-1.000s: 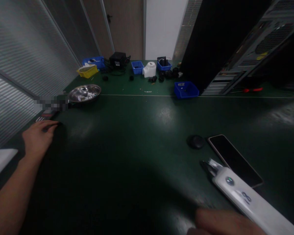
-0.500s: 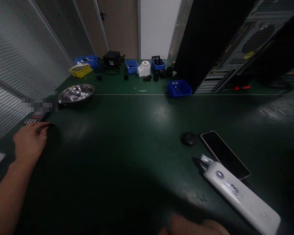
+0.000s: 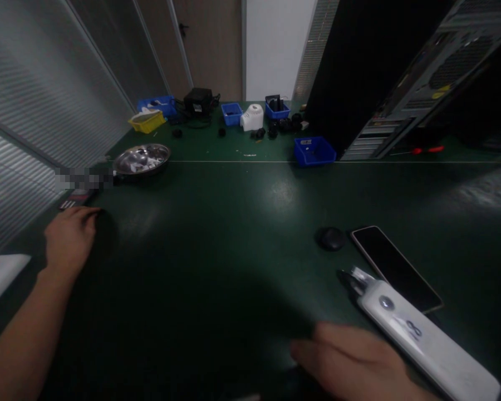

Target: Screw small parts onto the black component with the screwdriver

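Observation:
My left hand [image 3: 72, 235] rests low over the green table at the left, beside a dark flat box [image 3: 78, 196]. Its thumb and fingers are pinched together; a small dark thing may be at the tips, too dim to name. At the lower right, my right hand [image 3: 350, 356] has its fingers curled in and is somewhat blurred. What it holds, if anything, is hidden. Close to it lies a long white device [image 3: 430, 340] marked 8, with a dark clip-like end. A phone [image 3: 396, 267] and a round black puck [image 3: 332, 238] lie beyond.
A metal bowl [image 3: 142, 159] with white bits stands at the back left. Farther off are a yellow bin [image 3: 147, 121], a blue bin [image 3: 314, 151] and a white plastic housing [image 3: 253, 118]. Computer cases [image 3: 392, 83] rise at the right. A white object [image 3: 2, 278] lies at the left edge.
My right hand has come up from the bottom edge into fuller view. The whole scene has shifted slightly rightward. My left hand keeps its place beside the dark box.

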Available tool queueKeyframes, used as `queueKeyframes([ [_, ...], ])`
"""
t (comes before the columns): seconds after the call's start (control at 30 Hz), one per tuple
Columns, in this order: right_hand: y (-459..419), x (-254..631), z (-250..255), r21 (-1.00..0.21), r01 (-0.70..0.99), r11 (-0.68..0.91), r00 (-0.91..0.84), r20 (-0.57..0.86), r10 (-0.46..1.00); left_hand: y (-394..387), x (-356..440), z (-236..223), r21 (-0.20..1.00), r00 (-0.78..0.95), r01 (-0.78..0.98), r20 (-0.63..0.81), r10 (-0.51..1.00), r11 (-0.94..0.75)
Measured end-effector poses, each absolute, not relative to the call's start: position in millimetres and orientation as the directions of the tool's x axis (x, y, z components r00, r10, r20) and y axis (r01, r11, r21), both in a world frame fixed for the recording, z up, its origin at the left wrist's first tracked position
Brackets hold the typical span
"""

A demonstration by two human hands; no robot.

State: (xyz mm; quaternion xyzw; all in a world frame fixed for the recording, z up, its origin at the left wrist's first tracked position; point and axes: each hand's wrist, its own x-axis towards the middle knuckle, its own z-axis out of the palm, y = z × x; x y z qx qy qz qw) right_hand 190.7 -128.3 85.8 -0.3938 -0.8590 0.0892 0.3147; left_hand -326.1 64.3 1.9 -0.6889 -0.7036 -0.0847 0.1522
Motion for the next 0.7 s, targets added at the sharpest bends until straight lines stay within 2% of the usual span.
queueKeyframes([
  [0.03, -119.5, 187.5, 80.6, -0.393, 0.588, 0.707, -0.512, 0.496, 0.701, 63.6, -325.4, 2.2, -0.106, -0.012, 0.993, 0.329, 0.944, 0.050],
  [0.1, -103.7, 180.9, 62.4, -0.280, 0.532, 0.799, -0.450, 0.706, 0.547, 62.5, -324.6, 2.7, -0.156, -0.025, 0.985, 0.318, 0.948, 0.078],
  [0.13, -97.8, 178.6, 51.1, -0.210, 0.494, 0.844, -0.517, 0.710, 0.479, 62.1, -324.6, 3.0, -0.181, -0.029, 0.979, 0.311, 0.950, 0.089],
  [0.17, -93.4, 177.6, 39.6, -0.211, 0.509, 0.834, -0.515, 0.702, 0.492, 61.9, -324.9, 3.3, -0.198, -0.033, 0.975, 0.304, 0.952, 0.098],
  [0.3, -88.3, 181.2, 7.6, -0.363, 0.571, 0.737, -0.518, 0.538, 0.666, 63.3, -327.8, 3.5, -0.189, -0.049, 0.975, 0.330, 0.943, 0.117],
  [0.43, -84.8, 182.9, 1.6, -0.538, 0.613, 0.578, -0.393, 0.427, 0.814, 65.8, -332.7, 0.6, -0.175, -0.056, 0.976, 0.362, 0.931, 0.126],
  [0.57, -78.5, 183.3, 4.1, -0.674, 0.600, 0.431, -0.225, 0.375, 0.899, 66.8, -336.6, -3.6, -0.193, -0.061, 0.971, 0.364, 0.929, 0.140],
  [0.7, -76.0, 186.7, 8.0, -0.745, 0.565, 0.354, -0.137, 0.338, 0.931, 65.3, -338.1, -5.4, -0.173, -0.092, 0.971, 0.369, 0.925, 0.166],
])
